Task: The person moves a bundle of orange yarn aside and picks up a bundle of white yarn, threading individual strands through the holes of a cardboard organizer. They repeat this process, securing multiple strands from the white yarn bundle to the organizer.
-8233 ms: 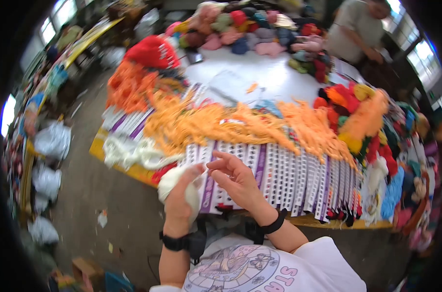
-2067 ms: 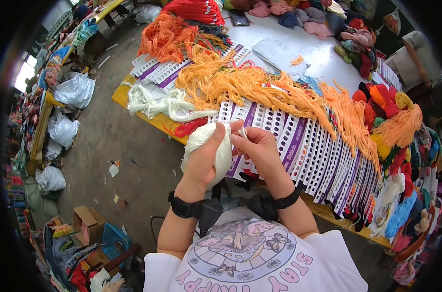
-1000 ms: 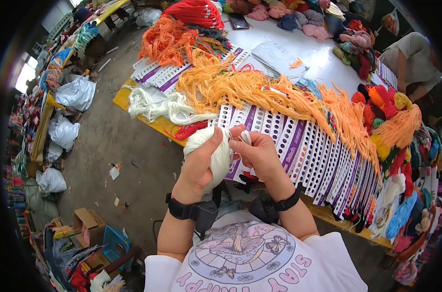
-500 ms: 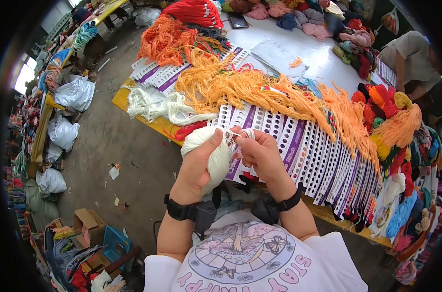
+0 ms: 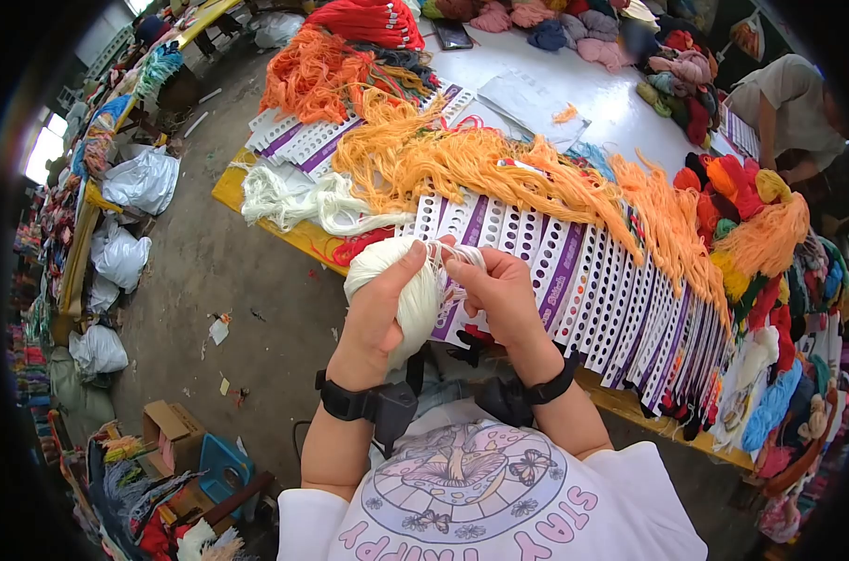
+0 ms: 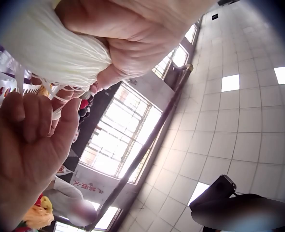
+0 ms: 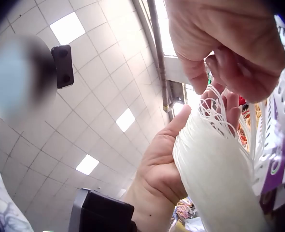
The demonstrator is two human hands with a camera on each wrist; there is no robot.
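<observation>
A thick cream-white yarn bundle [image 5: 401, 297] is gripped by the left hand [image 5: 370, 323], whose thumb lies along its upper end. Loose loops stand out from that end of the bundle [image 7: 212, 159] in the right wrist view. The right hand [image 5: 504, 297] pinches some of the white strands just right of the bundle, fingers curled. In the left wrist view the right hand [image 6: 34, 145] is below the bundle [image 6: 50, 46], near the strands. Under both hands lie white and purple cards with rows of holes [image 5: 513, 234].
Orange yarn [image 5: 480, 168] lies across the cards, with white skeins [image 5: 307, 201] at the table's left end. Red bundles [image 5: 368, 21], a phone [image 5: 452, 35] and coloured yarn piles stand farther back. Another person [image 5: 789, 107] is at the right.
The white strands between the hands are spread into wider loops than half a second ago. The right hand has shifted slightly; the left still holds the bundle.
</observation>
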